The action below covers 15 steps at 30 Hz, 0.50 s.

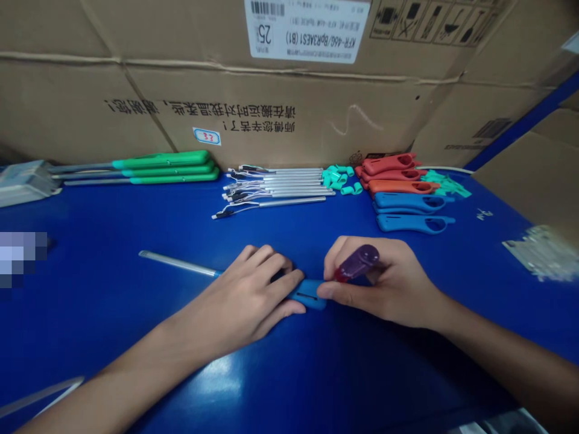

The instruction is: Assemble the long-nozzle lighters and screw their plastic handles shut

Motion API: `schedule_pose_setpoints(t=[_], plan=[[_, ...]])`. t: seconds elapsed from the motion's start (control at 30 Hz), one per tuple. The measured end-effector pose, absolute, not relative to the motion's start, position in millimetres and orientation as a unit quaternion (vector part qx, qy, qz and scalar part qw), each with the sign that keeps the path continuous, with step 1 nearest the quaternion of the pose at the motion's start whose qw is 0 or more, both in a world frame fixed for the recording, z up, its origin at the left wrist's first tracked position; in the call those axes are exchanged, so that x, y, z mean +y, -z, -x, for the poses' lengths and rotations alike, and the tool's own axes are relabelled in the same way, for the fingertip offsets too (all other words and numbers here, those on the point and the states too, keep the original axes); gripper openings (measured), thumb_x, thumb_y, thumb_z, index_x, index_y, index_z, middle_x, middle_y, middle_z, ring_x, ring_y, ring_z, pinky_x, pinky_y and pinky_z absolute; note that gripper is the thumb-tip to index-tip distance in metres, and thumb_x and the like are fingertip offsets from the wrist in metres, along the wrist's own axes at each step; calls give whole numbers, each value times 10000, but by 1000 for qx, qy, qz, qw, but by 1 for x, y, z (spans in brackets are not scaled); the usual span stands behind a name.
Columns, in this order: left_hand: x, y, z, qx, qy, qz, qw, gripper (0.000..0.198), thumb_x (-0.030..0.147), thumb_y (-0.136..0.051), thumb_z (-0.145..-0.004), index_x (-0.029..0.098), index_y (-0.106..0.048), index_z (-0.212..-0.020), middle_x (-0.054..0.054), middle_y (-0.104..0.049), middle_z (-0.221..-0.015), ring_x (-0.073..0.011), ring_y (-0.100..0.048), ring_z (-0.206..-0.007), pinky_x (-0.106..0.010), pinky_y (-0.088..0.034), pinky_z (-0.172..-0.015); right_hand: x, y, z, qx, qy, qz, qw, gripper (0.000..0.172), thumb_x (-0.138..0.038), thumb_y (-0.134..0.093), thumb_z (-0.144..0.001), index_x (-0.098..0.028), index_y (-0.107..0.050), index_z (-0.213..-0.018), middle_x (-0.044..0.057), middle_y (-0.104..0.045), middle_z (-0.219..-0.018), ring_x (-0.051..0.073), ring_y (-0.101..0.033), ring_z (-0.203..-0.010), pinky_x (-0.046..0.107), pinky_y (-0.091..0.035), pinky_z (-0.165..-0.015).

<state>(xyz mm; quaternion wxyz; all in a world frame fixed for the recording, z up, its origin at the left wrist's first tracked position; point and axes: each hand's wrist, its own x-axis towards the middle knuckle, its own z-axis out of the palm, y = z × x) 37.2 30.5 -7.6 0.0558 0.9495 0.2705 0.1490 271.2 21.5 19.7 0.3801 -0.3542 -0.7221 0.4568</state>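
My left hand (253, 295) presses down on a blue plastic handle (309, 293) lying on the blue table (113, 289), fingers curled over it. A thin metal rod (176, 263) runs out of the handle toward the left. My right hand (380, 283) grips a purple tool (357, 263) in a closed fist. Its tip meets the right end of the blue handle, and my thumb touches that end too.
At the back lie green-handled rods (167, 166), a bundle of bare metal rods (275, 184), small teal caps (339, 178), red handles (393, 172) and blue handles (409, 211). Cardboard boxes (271, 114) wall the far edge. Clear bags (543, 253) sit at the right.
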Motion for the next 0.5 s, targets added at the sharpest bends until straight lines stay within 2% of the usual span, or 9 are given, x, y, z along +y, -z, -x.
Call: schedule_pose_setpoints(t=[0.1,0.33,0.5], plan=[[30,7,-37,267,-153,-950,48,309,410,-488,-1011,155,-634,-1107,-90,-598,-991,-236,-498,-904,-376,-408,-774,21,-20,-272,-697,-506,353,366,196,-240,-806,-808,-163,-626,-811,21,-660,-818,128,-633,-708,236,-534,-640],[31,6,-37,269,-146,-950,66,350,419,-474,-1013,148,-626,-1173,-97,-605,-1020,-247,-513,-929,-395,-429,-795,22,-24,-276,-687,-551,331,339,39,-164,-668,-909,-134,-677,-931,51,-632,-943,68,-594,-612,178,-539,-537],[31,6,-37,270,-143,-950,64,336,413,-475,-1014,154,-634,-1157,-96,-609,-1015,-245,-516,-932,-394,-433,-801,24,-28,-278,-706,-545,318,320,91,-176,-622,-946,-145,-708,-950,67,-671,-993,68,-608,-591,192,-542,-542]])
